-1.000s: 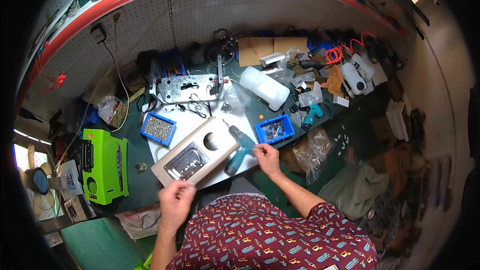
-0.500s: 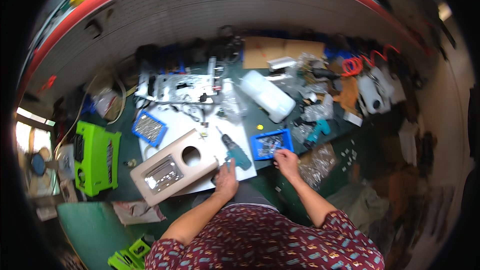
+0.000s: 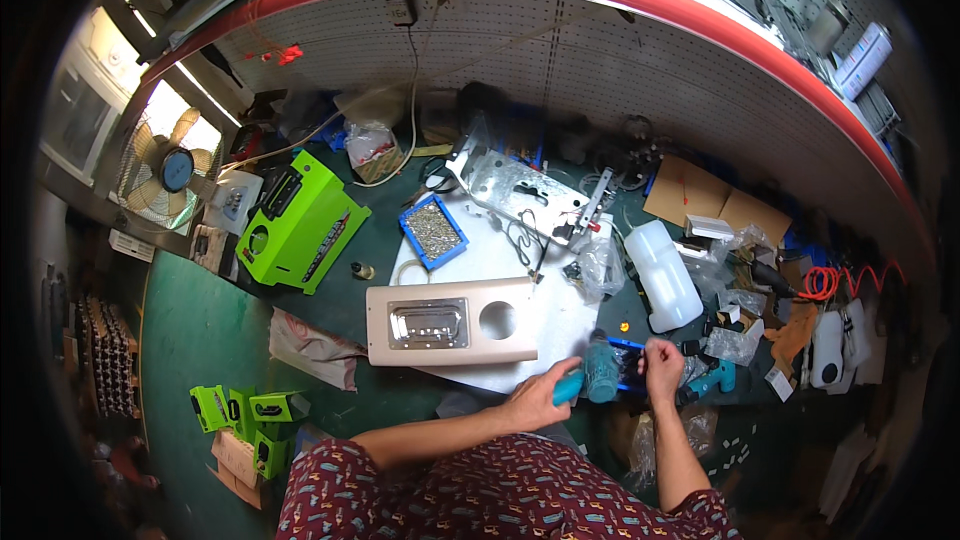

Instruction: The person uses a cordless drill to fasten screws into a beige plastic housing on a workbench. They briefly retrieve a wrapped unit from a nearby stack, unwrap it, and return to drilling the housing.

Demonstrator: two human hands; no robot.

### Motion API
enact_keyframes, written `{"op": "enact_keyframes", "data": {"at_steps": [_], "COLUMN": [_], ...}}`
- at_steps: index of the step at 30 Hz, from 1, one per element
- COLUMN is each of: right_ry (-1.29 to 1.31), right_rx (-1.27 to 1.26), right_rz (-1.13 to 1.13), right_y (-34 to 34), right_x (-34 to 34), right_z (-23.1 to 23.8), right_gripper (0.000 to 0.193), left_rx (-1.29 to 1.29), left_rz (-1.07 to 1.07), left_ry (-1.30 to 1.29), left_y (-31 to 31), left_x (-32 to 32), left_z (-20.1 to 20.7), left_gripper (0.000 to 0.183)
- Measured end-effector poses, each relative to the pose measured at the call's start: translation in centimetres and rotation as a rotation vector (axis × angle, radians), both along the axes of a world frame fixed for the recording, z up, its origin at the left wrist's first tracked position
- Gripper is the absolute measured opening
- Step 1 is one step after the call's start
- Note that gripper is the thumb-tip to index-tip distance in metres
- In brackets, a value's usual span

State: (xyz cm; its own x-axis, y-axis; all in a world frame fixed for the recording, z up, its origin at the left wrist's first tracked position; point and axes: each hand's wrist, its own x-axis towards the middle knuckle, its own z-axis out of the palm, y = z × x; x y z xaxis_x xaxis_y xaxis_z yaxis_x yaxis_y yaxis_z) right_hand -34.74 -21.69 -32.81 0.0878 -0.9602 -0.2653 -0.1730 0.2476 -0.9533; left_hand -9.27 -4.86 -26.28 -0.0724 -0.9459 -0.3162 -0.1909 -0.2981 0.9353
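Note:
My left hand (image 3: 540,398) is wrapped round the handle of a teal cordless drill (image 3: 600,372), raised at the table's front edge. Just right of it, my right hand (image 3: 662,370) is closed in a pinch over a blue parts bin (image 3: 628,344), partly hidden behind the drill. Whatever sits between those fingertips is too small to make out. A beige metal panel (image 3: 518,347) with a round hole and a clear-covered rectangular window lies left of the drill, on a white sheet (image 3: 570,315).
A blue tray of small metal parts (image 3: 434,232) and a silver metal chassis (image 3: 520,190) lie behind the panel. Bright green housing (image 3: 305,225) stands left. Right are a white plastic tank (image 3: 663,275), another teal power tool (image 3: 708,382) and a coiled red hose (image 3: 830,283).
The view has turned left, so the scene sits further right. My left hand has lifted the drill from the sheet and brought it beside my right hand, which stays at the blue bin.

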Motion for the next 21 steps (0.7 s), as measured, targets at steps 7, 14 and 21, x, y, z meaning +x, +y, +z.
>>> {"op": "enact_keyframes", "data": {"at_steps": [7,14,21], "right_ry": [0.072,0.592,0.848], "right_rx": [-0.423,-0.908,-1.118], "right_rz": [0.473,1.411,1.596], "right_y": [-8.4,-8.0,-6.2], "right_x": [18.8,43.8,51.5], "right_z": [4.7,1.8,-6.3], "right_gripper": [0.016,0.011,0.013], "left_rx": [-0.110,-0.156,-0.051], "left_rz": [0.366,0.889,0.963], "left_ry": [0.243,-0.221,-0.058], "left_y": [6.2,15.7,22.1], "left_x": [11.1,17.0,19.5], "left_z": [12.0,11.0,8.5], "left_gripper": [0.055,0.025,0.036]}}
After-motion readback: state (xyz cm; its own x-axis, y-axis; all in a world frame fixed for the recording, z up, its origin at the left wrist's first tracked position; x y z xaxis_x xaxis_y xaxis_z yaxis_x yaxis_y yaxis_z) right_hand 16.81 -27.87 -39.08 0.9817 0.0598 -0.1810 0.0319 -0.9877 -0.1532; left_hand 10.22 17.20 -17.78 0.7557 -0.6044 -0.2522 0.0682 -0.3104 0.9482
